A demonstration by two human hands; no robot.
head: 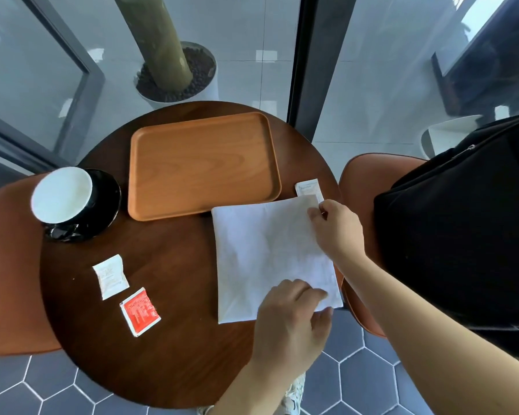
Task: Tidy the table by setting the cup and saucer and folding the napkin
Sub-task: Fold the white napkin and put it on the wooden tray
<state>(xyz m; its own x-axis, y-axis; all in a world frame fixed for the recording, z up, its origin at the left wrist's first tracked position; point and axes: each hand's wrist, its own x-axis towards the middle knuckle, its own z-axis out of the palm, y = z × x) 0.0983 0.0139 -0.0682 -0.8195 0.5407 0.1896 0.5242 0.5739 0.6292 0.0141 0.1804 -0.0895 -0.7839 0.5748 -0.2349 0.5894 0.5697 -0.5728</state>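
A white napkin (264,259) lies spread flat on the right side of the round dark wooden table (168,348). My right hand (337,227) pinches its far right corner. My left hand (291,322) pinches its near right corner at the table's edge. At the table's left, a cup (61,194), white inside and black outside, stands on a black saucer (108,202).
An empty wooden tray (203,164) sits at the back of the table. Two white sachets (111,277) (307,188) and a red one (140,311) lie loose. Orange chairs (6,265) flank the table; a black bag (462,229) rests on the right chair. A glass wall stands behind.
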